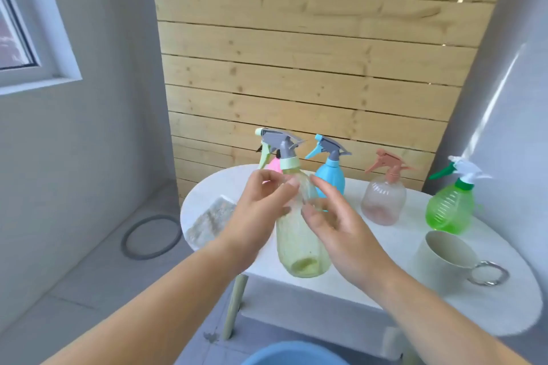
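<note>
Table [394, 249]; left hand [261, 213] grips bottle [299, 249]; right hand [335, 222] splayed

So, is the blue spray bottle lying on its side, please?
No, the blue spray bottle stands upright on the white table.

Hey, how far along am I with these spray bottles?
Done: nothing clearly. The blue bottle, peach bottle and green bottle stand capped on the table. In hand: the left hand grips the yellow-green bottle, its trigger head on, while the right hand touches its side. Left: probably opening it, then the others.
</note>
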